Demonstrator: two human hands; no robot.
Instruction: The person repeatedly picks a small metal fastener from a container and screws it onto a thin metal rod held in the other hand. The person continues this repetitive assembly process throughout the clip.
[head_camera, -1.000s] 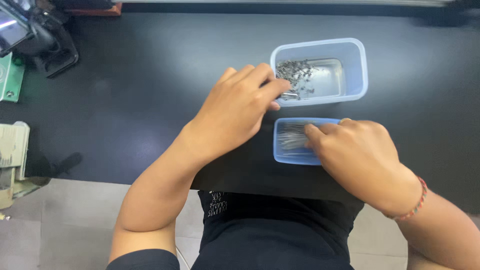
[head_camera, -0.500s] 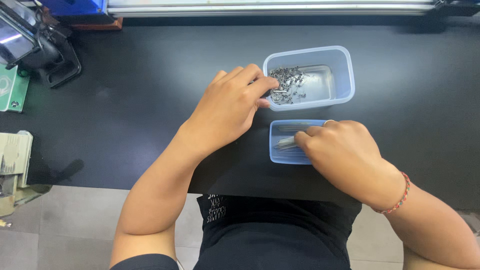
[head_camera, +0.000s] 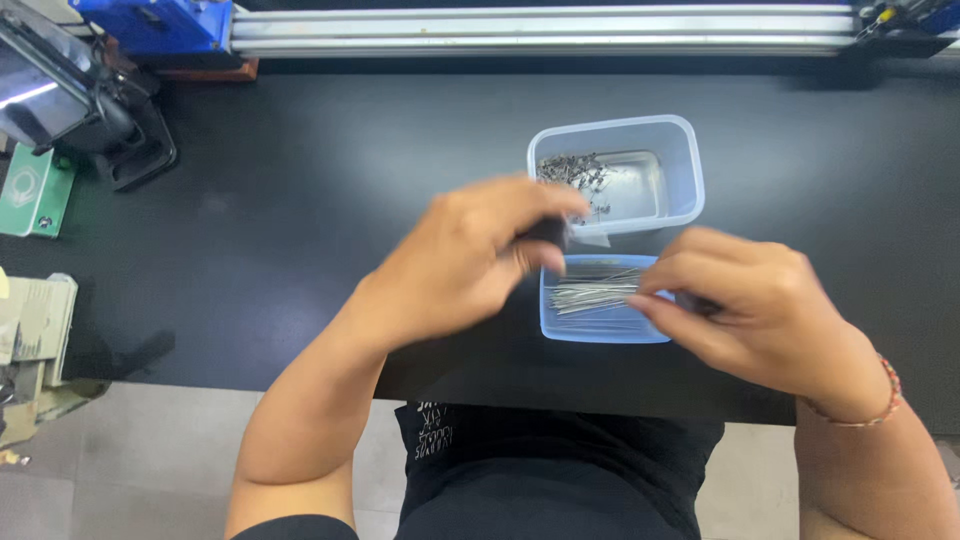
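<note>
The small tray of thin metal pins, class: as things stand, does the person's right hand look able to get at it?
Probably yes. The right hand hovers at the right edge of the small tray, its fingers over the pins. The tray is open-topped, and the left hand sits off to its left, leaving the way free.
</note>
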